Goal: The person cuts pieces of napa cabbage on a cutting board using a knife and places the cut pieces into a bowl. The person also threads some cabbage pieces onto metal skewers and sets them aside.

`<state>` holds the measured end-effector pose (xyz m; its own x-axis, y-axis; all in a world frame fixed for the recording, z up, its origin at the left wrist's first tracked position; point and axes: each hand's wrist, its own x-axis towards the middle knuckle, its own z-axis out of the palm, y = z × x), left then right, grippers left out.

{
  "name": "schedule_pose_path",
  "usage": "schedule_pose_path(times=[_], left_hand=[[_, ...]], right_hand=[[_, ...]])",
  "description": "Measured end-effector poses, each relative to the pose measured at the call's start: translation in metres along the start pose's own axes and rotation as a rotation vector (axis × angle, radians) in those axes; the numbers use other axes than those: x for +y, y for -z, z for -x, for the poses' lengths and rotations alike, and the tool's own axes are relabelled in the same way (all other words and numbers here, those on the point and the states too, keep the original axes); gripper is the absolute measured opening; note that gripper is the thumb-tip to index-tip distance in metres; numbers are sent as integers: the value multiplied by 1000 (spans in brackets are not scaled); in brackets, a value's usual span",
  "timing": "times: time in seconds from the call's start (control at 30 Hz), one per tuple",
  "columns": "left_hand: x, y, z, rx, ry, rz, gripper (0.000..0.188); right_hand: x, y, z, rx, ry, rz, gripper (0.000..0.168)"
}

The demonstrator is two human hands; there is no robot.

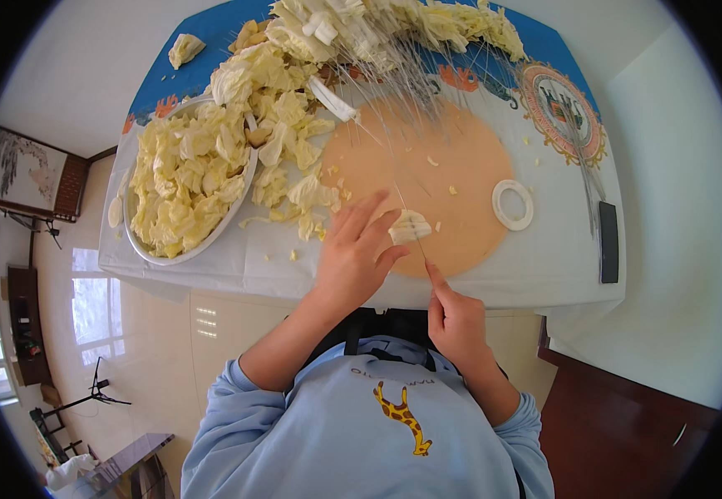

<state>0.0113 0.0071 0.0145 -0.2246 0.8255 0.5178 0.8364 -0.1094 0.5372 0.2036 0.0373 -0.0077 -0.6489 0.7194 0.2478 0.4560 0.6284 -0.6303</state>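
My right hand grips the near end of a thin metal skewer, index finger stretched along it. A pale napa cabbage piece sits on the skewer, over the near part of a round tan board. My left hand is just left of that piece, fingers spread and nothing held. Whether its fingertips touch the leaf cannot be told. Beyond the board, many skewers lie in a heap with threaded cabbage at their far ends.
An oval metal basin heaped with cut cabbage stands left, loose leaves beside it. A white ring lies at the board's right edge. Farther right are loose skewers and a dark rectangular object. The table's near edge faces my body.
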Motion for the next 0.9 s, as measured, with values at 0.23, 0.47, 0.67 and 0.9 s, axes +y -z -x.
schedule_pose_path(times=[0.23, 0.47, 0.67, 0.9], left_hand=[[3, 22, 5, -10, 91, 140, 46], [6, 21, 32, -184, 90, 68, 52], [10, 7, 49, -272, 53, -7, 53], [10, -2, 51, -297, -16, -206, 54]], right_hand=[[-5, 14, -8, 73, -2, -136, 49], [24, 36, -79, 200, 7, -172, 39], [45, 28, -198, 311, 112, -171, 40], [26, 2, -317, 261, 267, 148, 40]])
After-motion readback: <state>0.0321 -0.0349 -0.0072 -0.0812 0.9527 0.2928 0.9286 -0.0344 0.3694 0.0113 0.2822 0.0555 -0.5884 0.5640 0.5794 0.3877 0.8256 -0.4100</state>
